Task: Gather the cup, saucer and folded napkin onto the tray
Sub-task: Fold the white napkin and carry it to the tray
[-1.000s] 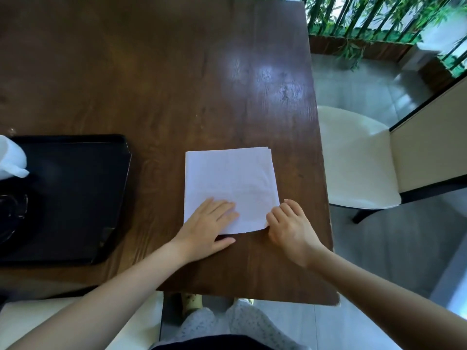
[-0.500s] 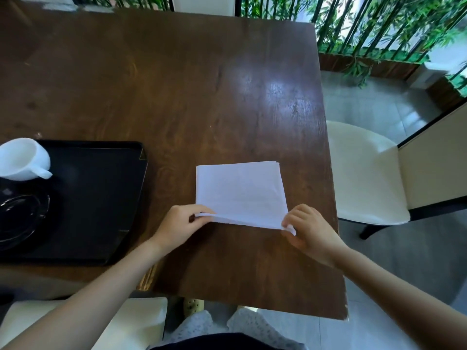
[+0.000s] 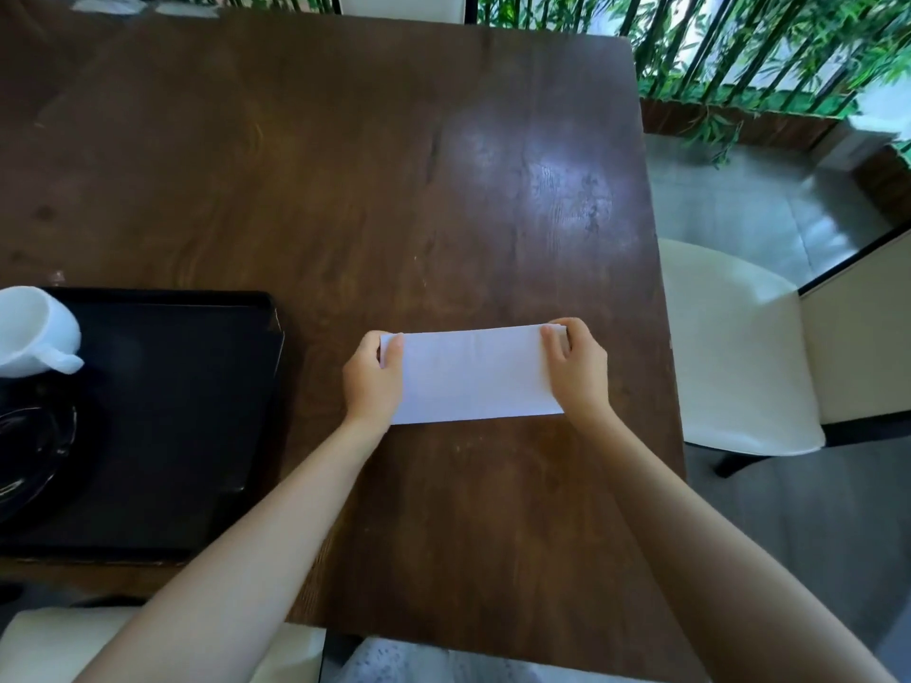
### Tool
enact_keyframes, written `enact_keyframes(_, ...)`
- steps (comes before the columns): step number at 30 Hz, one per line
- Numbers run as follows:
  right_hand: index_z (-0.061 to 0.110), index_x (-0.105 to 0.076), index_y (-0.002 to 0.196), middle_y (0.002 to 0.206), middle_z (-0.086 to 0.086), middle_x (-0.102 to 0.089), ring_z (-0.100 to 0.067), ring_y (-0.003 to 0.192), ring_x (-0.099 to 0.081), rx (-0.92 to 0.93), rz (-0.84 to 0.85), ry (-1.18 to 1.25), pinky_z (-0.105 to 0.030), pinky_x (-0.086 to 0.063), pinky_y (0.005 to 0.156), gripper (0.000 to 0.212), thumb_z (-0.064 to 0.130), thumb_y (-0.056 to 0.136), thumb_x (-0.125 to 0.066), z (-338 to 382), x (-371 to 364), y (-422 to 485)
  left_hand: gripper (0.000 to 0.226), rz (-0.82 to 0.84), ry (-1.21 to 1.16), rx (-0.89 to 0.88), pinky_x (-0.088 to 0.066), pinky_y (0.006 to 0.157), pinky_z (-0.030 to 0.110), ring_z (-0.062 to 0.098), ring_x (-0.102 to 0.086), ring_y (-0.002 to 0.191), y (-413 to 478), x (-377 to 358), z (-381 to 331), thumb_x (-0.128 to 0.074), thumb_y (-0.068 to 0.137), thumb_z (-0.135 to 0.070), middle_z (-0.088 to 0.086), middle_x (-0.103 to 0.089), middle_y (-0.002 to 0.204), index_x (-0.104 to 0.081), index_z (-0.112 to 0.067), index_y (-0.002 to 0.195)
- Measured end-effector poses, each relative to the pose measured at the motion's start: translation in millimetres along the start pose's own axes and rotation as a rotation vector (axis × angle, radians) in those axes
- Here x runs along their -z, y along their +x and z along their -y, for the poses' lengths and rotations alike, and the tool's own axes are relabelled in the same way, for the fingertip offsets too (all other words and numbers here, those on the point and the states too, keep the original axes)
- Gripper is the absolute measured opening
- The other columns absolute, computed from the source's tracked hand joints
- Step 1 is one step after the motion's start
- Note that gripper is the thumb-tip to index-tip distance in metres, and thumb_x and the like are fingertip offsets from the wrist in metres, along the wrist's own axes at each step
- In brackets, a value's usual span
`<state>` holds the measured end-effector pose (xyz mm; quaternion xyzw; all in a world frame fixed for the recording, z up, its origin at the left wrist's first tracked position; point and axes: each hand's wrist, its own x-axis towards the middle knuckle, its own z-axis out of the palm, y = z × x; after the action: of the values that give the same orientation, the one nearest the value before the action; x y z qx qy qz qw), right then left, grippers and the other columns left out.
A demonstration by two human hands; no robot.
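White napkin (image 3: 473, 374) — folded to a strip — is gripped at either end by left hand (image 3: 372, 379) and right hand (image 3: 577, 369) on the table (image 3: 345, 165).

Dark brown wood-grain bench (image 3: 345, 165) w/ glossy top, bright glare patch towards the far right corner. Cream padded chair w/ dark legs (image 3: 734, 357) just beside the bench's right edge; another pale seat (image 3: 64, 643) at near left. Grey smooth floor (image 3: 729, 204) at right. Green bamboo stems in a long brown wooden planter (image 3: 739, 46) at far right.
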<state>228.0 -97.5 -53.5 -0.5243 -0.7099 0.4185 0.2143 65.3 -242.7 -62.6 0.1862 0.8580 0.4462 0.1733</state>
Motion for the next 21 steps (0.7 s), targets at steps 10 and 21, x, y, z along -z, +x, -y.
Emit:
enact_keyframes(10, 0.006, -0.061, 0.097, 0.092, -0.013, -0.063, -0.031, 0.085, -0.056, 0.158, -0.288, -0.432, -0.041, -0.042, 0.074, 0.021, 0.014, 0.093, -0.043, -9, -31, 5, 0.015, -0.176, 0.357, -0.200, -0.037, 0.060, 0.026, 0.011, -0.047, 0.074, 4, -23, 8, -0.043, 0.096, -0.023, 0.005, -0.057, 0.103, -0.053, -0.014, 0.102)
enact_keyframes(21, 0.013, -0.053, 0.126, 0.122, -0.012, -0.054, -0.029, 0.111, -0.046, 0.109, -0.288, -0.596, -0.041, -0.033, 0.094, 0.036, 0.028, 0.097, -0.037, -12, -31, 9, 0.025, -0.124, 0.599, -0.139, -0.041, 0.065, 0.030, 0.029, -0.048, 0.102, -5, -21, -6, -0.049, 0.091, -0.012, 0.015, -0.048, 0.115, -0.050, -0.007, 0.116)
